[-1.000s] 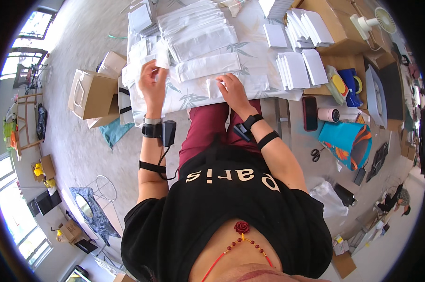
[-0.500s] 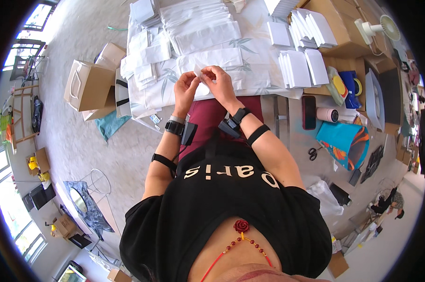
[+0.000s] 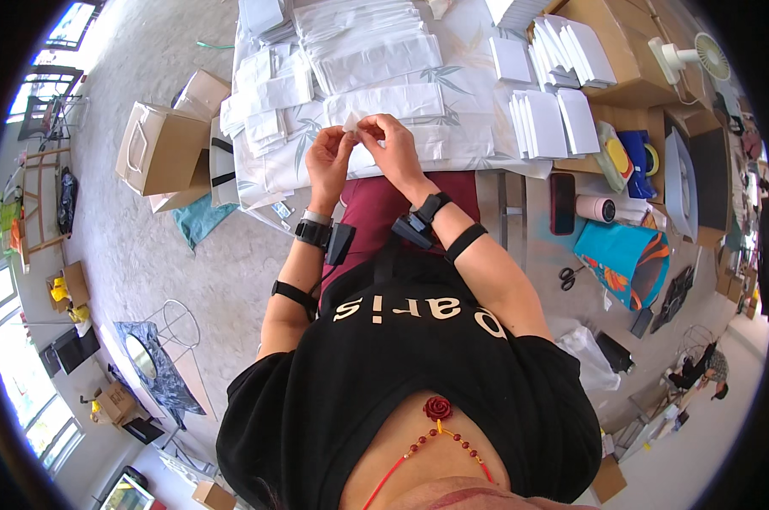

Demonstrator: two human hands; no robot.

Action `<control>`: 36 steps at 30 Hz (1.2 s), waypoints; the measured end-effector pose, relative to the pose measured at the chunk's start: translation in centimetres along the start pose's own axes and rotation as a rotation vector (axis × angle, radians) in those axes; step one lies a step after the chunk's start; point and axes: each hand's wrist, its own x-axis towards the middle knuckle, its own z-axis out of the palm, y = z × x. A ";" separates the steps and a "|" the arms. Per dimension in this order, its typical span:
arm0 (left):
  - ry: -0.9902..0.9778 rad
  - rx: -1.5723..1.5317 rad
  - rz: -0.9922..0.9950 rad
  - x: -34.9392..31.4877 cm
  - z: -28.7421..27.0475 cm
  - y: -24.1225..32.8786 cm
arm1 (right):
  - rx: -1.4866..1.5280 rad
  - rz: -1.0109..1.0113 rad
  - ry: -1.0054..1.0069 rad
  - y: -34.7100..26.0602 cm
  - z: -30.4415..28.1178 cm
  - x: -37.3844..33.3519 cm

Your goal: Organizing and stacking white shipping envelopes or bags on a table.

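Above the near edge of the table, my left hand (image 3: 327,163) and my right hand (image 3: 395,155) meet, each with thumb and fingers pinched together. Between the fingertips shows a small, thin white piece (image 3: 350,125), held by both hands; whether it is paper or plastic film I cannot make out. Just beyond my fingers lies a flat white sleeve (image 3: 401,101), with a stack of similar sleeves (image 3: 367,51) behind it. To the left of these, more white sleeves (image 3: 274,91) lie in overlapping piles.
White boxes (image 3: 542,126) stand in a row at the right of the patterned tablecloth (image 3: 478,102). Beyond them are a cardboard carton (image 3: 631,42) and a small fan (image 3: 695,55). A phone (image 3: 561,204), a pink bottle (image 3: 594,207) and scissors (image 3: 568,276) lie right. Brown boxes (image 3: 168,149) stand left.
My hands have shifted slightly left, and the fingertips of my left hand have drawn a little apart from the right. Less of the white piece shows above the fingers.
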 end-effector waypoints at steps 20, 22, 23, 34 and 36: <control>-0.065 0.786 0.394 1.9 2.0 6.1 | 0.222 0.090 0.074 -1.5 -0.2 -0.3; -0.089 0.781 0.391 1.7 2.8 4.8 | 0.058 0.064 0.097 -0.4 -0.9 -0.9; -0.104 0.786 0.393 1.6 3.1 4.4 | -0.006 0.064 0.099 -0.2 -1.3 -1.1; -0.131 0.820 0.405 1.6 4.0 1.8 | -0.140 0.069 0.187 2.4 -2.2 -1.6; -0.084 0.784 0.348 1.4 3.7 1.4 | -0.074 0.133 0.196 3.0 -1.9 -1.8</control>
